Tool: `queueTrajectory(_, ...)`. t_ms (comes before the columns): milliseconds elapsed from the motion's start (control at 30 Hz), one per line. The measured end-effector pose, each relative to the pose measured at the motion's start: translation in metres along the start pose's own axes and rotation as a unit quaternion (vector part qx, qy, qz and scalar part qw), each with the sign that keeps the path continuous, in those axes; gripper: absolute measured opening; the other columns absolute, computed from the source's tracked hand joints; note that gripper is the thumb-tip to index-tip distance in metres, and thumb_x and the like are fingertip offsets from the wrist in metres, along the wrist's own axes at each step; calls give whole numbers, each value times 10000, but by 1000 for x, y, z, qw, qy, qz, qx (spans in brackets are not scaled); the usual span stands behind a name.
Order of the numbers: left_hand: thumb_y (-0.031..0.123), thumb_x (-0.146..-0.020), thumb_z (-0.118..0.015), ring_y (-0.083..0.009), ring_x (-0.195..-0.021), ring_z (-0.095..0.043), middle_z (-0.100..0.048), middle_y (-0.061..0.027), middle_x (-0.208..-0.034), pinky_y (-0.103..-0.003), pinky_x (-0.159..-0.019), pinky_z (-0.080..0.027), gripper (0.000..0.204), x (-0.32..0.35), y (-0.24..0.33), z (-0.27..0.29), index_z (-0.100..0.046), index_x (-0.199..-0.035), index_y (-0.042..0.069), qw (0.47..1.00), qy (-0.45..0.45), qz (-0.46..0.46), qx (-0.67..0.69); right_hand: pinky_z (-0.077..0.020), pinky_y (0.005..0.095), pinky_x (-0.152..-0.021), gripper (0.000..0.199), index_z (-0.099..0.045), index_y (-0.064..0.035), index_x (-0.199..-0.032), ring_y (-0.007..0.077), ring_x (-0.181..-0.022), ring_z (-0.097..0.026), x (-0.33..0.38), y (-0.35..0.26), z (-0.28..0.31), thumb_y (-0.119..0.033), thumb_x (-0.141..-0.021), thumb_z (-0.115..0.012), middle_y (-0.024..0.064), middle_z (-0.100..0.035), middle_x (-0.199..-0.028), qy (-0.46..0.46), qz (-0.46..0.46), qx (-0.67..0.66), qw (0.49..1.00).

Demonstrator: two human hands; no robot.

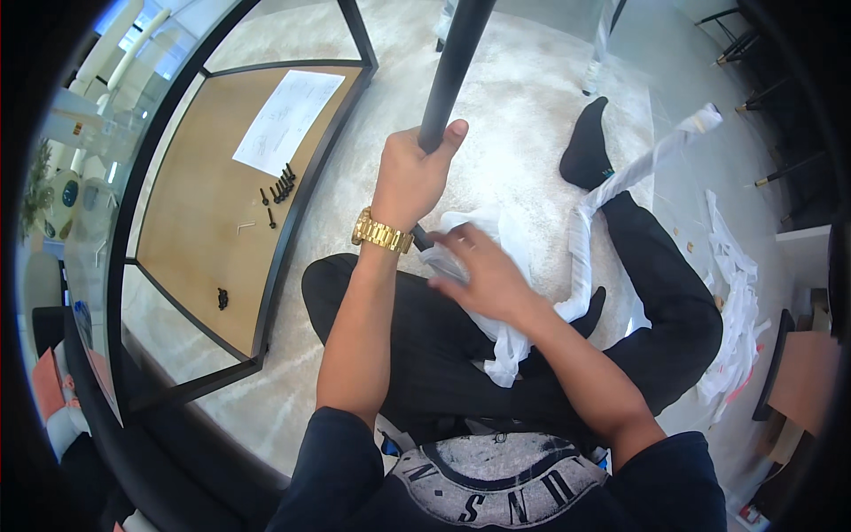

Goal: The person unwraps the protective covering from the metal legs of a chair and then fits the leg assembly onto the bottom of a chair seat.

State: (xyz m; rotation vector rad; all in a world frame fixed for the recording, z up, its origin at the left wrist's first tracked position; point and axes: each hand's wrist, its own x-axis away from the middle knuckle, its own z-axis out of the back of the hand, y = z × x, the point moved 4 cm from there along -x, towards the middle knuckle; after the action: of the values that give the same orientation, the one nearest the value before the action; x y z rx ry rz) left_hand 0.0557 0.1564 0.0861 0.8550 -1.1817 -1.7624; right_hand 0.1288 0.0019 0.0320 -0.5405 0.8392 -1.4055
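Note:
My left hand (412, 182), with a gold watch (383, 232) on its wrist, is wrapped round a black metal tube (456, 71). The tube rises away from me past the top of the view, and its lower end shows below the hand. Beside that end, my right hand (486, 273) has its fingers curled on thin white wrapping (505, 235), slightly blurred. Loose wrapping hangs below the right hand, across my lap. To the right, a bent piece wrapped in white (581, 248) runs along my leg and juts outward.
A black frame with a brown board (195, 195) stands at the left. On it lie a paper sheet (288, 120), several black bolts (282, 186), a hex key (246, 226) and a small dark part (222, 299). Torn white wrapping (731, 310) is heaped at the right.

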Motion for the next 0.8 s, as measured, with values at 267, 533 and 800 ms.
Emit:
queueTrajectory(267,490,-943,-674,-181,-462,-484,-509,-73,-497,-362,-459,-374,608,-6,43,-12,-558,-601,1,996,-12,-24,-91,-522,428,-788,205,-625,-71,-1107,370,-903,-644,5,-6,4,-142,-916,-653,157,-649,-968,-62,12,63,996)
queueTrajectory(533,465,-934,-687,-173,-437,-528,-538,-83,-503,-346,-447,-422,567,-39,9,-3,-584,-619,5,993,17,35,-114,-509,427,-925,390,-633,-57,-1252,370,-1065,-646,84,-26,115,-68,-864,-672,188,-665,-1205,-130,-104,16,986)
queueTrajectory(800,430,-946,-694,-131,-412,-513,-527,-28,-515,-310,-407,-404,520,-45,3,-4,-572,-626,39,997,0,67,-38,-563,328,-792,380,-710,-1,-1110,190,-836,-715,67,19,213,103,-788,-538,93,-735,-941,-6,-72,-134,988)
